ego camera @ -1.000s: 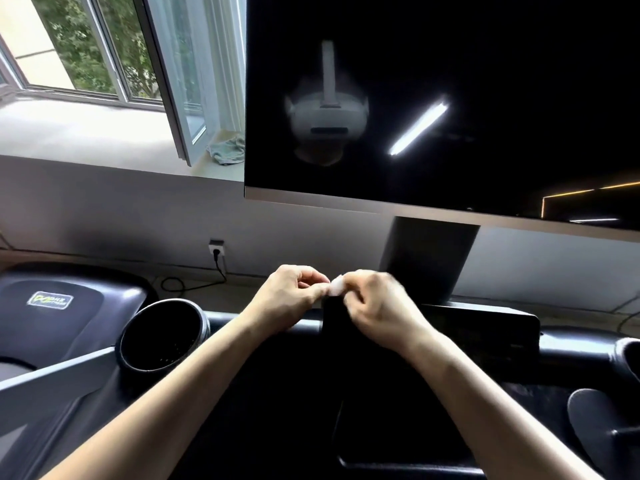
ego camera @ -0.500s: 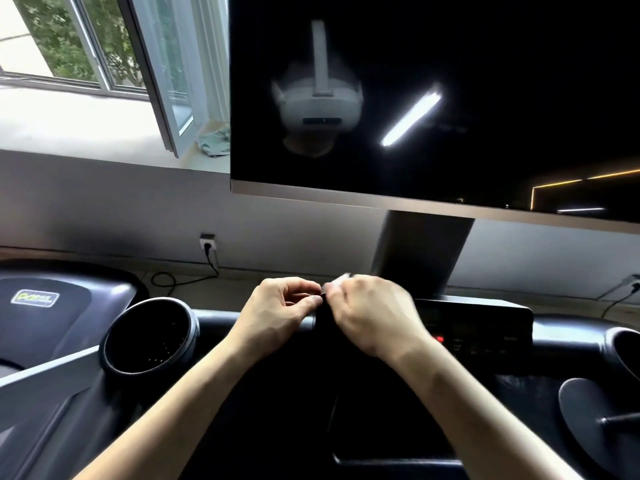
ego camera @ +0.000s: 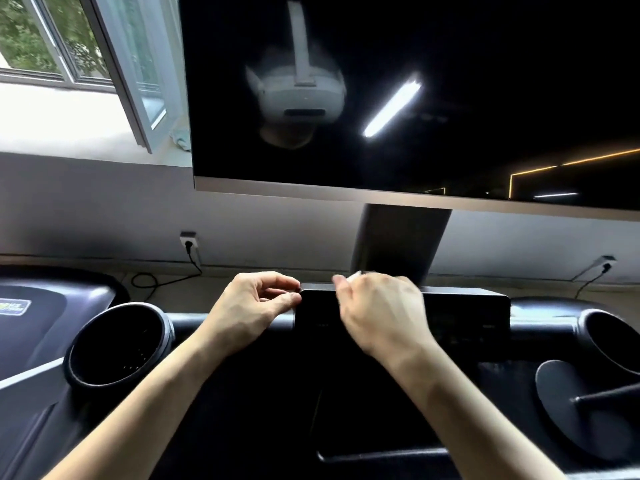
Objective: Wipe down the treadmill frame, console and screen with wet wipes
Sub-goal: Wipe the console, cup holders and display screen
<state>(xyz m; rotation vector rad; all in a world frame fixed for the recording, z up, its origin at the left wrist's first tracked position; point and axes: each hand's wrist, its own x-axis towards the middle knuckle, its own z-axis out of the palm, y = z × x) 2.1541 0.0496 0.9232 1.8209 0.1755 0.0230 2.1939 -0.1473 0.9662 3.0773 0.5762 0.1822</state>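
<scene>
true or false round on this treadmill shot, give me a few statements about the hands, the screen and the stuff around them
1. The screen is dark and shows only reflections. True.
2. The right hand holds a white wipe at the top edge of the console. True.
3. The left hand lies flat on the screen. False: its fingers are curled by the console's top left corner, below the screen.
4. A bottle stands in the left cup holder. False: no bottle shows in it.
5. The window is closed. False: its sash stands open.
</scene>
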